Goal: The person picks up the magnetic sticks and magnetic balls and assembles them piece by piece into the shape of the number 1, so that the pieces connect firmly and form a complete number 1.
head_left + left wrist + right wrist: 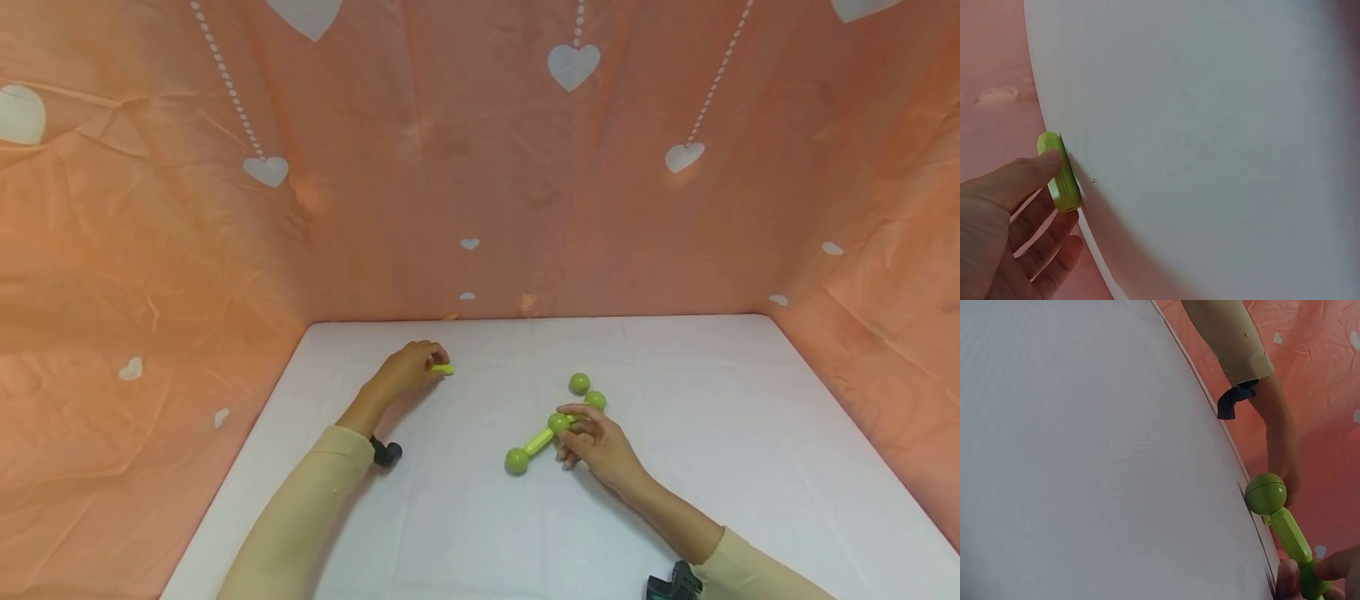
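Observation:
In the head view my left hand [412, 367] pinches a short yellow-green rod [444, 369] above the back left of the white table. The left wrist view shows that same ridged rod [1060, 175] between thumb and fingers. Toward the middle right, my right hand [603, 454] grips a green ball [558, 422] between thumb and fingers. A light green rod [538, 442] joins that ball to an end ball [517, 461], also clear as a ball [1266, 494] in the right wrist view. Just beyond the right fingers is a green ball [595, 401], partly covered by them.
A separate-looking green ball [579, 383] lies behind the right hand. The white table [465, 533] meets an orange cloth backdrop [495, 167] with pale hearts at its back and sides. Dark wrist devices, such as the left one [387, 454], stick out from both sleeves.

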